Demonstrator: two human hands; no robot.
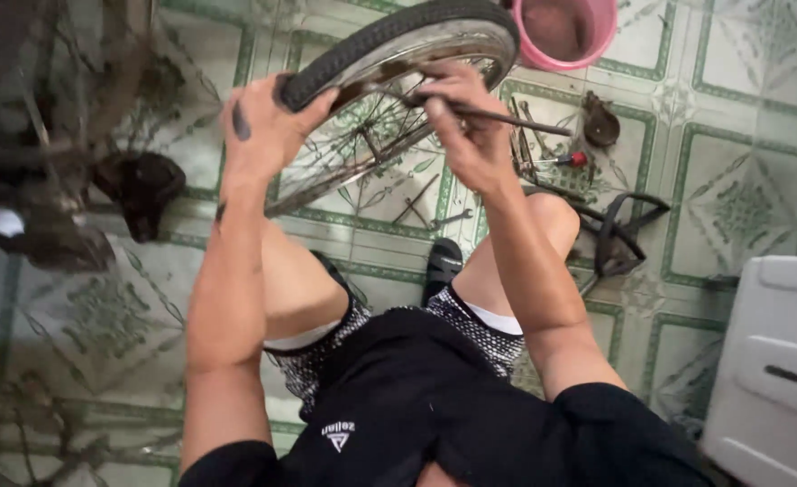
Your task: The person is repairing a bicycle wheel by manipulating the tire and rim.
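Nearest to us are our own knees and dark shorts; we sit low over the tiled floor (741,189) with the bicycle wheel (389,99) held up in front of our legs.

Our left hand (259,126) is closed over the tyre (371,41) at the wheel's near-left edge, fingers wrapped over the tread and thumb under the rim, so it steadies the whole wheel. Our right hand (466,126) is closed around a thin metal rod (507,117), a lever-like tool whose shaft sticks out to the right while its working end sits at the rim, where tyre and metal meet.

We judge the wheel light enough for one hand but awkward: the metal rim is stiff and gives a firm hold, the rubber tyre is grippy yet flexes under the fingers, and the spokes (362,135) are thin and best left alone. The rim edge under the tyre looks like the soundest place to grip. The smooth rod may slip, so a full fist suits it.

Farther off on the floor lie a red-handled screwdriver (568,160), loose metal tools (435,212) and a black metal frame part (619,234). Beyond the wheel stands a pink bucket (565,32); a white cabinet (773,361) is at the right.
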